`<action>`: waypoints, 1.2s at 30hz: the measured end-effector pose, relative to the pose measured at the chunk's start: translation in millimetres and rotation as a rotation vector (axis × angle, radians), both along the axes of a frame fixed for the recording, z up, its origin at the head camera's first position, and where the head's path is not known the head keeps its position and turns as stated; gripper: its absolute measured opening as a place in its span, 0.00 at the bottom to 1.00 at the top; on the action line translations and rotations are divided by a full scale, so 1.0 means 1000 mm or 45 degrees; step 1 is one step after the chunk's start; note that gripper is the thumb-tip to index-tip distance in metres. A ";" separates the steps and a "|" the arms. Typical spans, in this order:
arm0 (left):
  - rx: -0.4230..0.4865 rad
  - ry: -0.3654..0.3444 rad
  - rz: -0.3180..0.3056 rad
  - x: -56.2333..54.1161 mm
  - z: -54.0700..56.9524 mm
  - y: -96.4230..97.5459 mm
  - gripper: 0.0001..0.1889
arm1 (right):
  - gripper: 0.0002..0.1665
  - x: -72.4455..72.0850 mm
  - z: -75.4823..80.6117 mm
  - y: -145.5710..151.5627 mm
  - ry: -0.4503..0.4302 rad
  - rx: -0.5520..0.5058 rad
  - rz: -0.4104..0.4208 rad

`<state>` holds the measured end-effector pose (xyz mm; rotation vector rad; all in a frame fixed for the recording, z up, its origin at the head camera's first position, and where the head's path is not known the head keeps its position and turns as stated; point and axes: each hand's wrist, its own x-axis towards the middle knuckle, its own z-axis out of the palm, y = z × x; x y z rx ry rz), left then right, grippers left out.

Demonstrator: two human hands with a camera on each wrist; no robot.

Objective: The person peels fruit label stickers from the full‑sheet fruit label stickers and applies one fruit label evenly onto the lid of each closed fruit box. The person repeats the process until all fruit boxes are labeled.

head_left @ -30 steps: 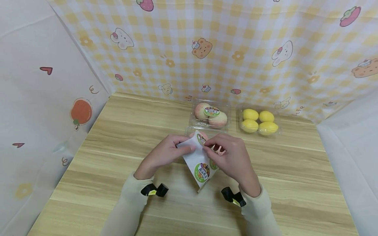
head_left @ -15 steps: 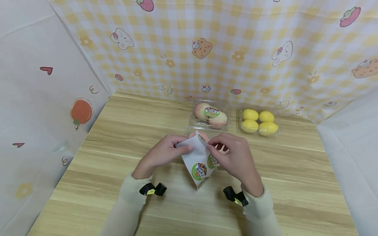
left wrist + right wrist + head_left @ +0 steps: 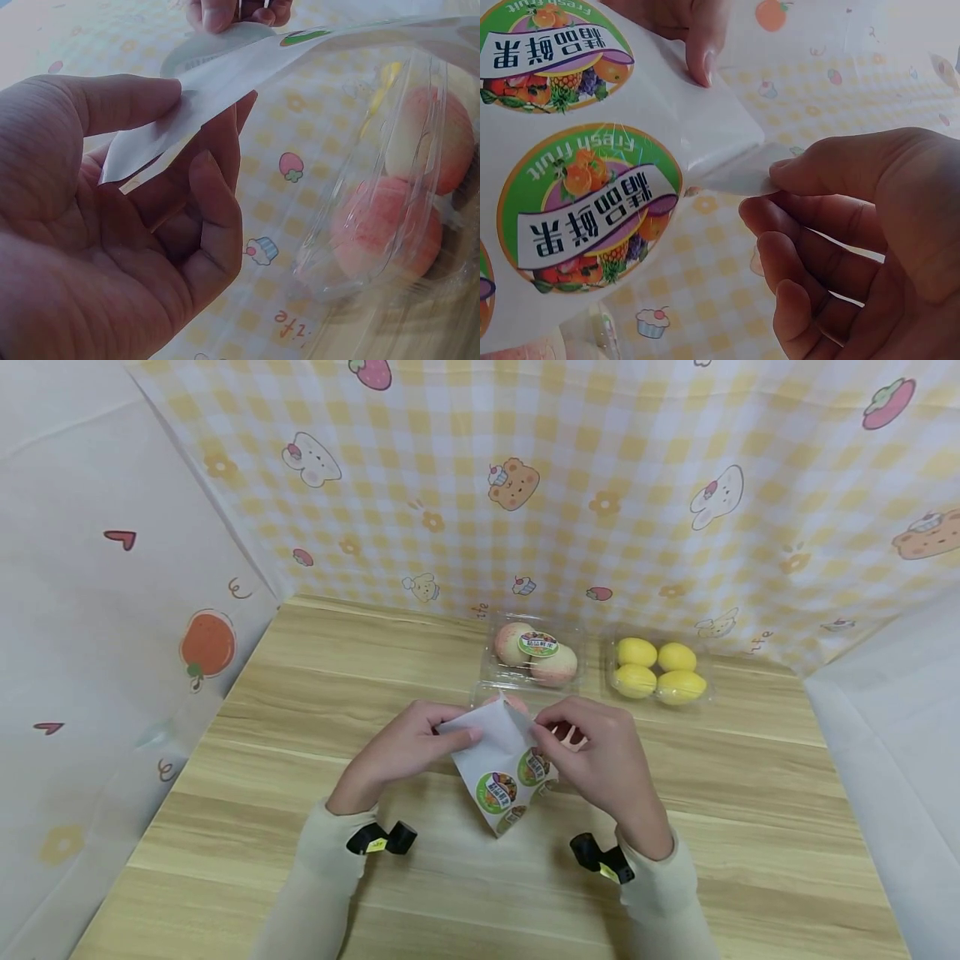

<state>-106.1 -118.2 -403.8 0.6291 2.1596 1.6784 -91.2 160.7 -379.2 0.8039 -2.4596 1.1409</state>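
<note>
Above the surface, the left hand pinches an edge of the sticker sheet, and the right hand pinches a partly lifted sticker between thumb and finger — a taut sheet and a slow, low pull should keep it from creasing. The nearer clear box is mostly covered; the sticker's printed face — and where it may cling — is hard to make out.

On the table, a clear box of lemons sits just right of a labelled box of peaches, before a yellow-checked cloth, with a white cloth at left.
</note>
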 end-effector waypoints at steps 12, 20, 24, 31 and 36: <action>-0.015 0.024 -0.004 0.000 0.000 -0.009 0.10 | 0.06 0.000 0.000 0.002 -0.025 -0.013 -0.007; -0.062 0.035 -0.001 0.000 0.001 -0.018 0.08 | 0.05 -0.001 0.000 0.002 -0.037 -0.020 -0.018; -0.054 0.031 -0.023 -0.001 0.001 -0.024 0.09 | 0.05 -0.001 -0.001 0.002 -0.031 -0.020 -0.018; -0.125 0.038 0.003 -0.002 0.004 -0.034 0.11 | 0.05 -0.002 -0.001 0.002 -0.033 -0.016 -0.025; -0.215 0.059 0.040 -0.004 0.003 -0.042 0.10 | 0.05 -0.003 -0.002 0.003 -0.025 -0.018 -0.029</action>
